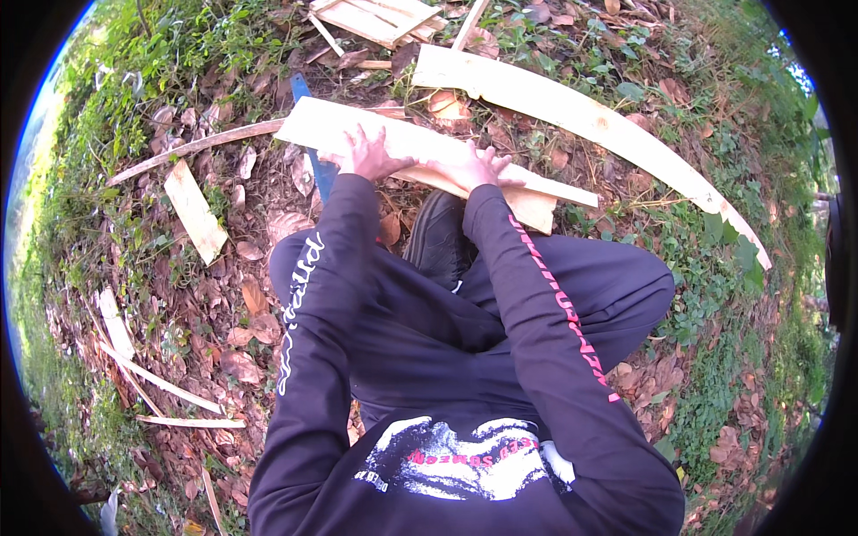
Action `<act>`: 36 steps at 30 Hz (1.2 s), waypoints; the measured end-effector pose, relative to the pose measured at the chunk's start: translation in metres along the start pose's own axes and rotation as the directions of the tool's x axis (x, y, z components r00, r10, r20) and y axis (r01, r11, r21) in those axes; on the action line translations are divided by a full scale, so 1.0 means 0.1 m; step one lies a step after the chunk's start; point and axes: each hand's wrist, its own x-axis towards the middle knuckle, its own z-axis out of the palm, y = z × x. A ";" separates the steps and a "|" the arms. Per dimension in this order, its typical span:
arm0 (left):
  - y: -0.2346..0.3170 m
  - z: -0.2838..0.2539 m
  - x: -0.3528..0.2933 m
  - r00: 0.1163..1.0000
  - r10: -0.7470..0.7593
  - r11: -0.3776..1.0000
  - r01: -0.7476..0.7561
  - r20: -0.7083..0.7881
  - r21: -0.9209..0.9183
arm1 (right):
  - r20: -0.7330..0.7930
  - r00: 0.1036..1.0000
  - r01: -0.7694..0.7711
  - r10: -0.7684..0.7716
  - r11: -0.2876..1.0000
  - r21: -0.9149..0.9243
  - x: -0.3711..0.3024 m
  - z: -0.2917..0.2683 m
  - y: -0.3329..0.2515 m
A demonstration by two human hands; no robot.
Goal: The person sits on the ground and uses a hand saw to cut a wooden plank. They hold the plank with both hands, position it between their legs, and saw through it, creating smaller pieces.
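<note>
1. Beyond your crossed legs, one pale sawn plank [413, 139] lay slantwise, its left end farther from you than its right.
2. Your left hand [371, 154]: set on the plank left of its middle, fingers spread.
3. Your right hand [466, 166]: set on the plank nearer its right end, fingers splayed toward the right. Your two hands were a little apart from each other, neither clamped; whether any fingertip curled under the wood, you could not have told from this view.
4. One second pale board [536, 212]: partly covered by the plank, its end jutting out on your side, right of your dark shoe [436, 239].
5. One flat blue strip [323, 175]: passed beneath the plank near its left end, showing on both sides.
6. One long pale board [594, 131]: farther off and to your right, bowed in the fisheye view.
7. One pile of thin boards [380, 20]: at the top edge.
8. One short wood offcut [196, 213] and several narrow wood slivers [190, 422]: to your left, on brown leaf litter [239, 366].
9. Low green plants [715, 357]: on your right.
</note>
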 end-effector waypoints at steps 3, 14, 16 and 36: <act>0.01 -0.01 -0.02 1.000 -0.005 1.000 0.005 -0.017 0.002 | -0.015 1.000 0.006 -0.006 1.000 0.014 0.05 0.04 0.02; 0.02 -0.06 -0.01 0.999 0.011 0.999 -0.013 0.043 0.041 | -0.054 0.998 0.020 -0.020 1.000 0.000 0.09 0.08 0.03; 0.03 -0.09 -0.04 0.997 0.033 0.999 -0.035 0.067 0.025 | -0.039 0.999 0.015 -0.015 1.000 -0.003 0.07 0.07 0.02; -0.09 0.17 0.05 0.999 -0.003 0.999 0.005 -0.053 0.034 | 0.001 1.000 0.012 -0.012 1.000 -0.010 0.00 -0.01 -0.03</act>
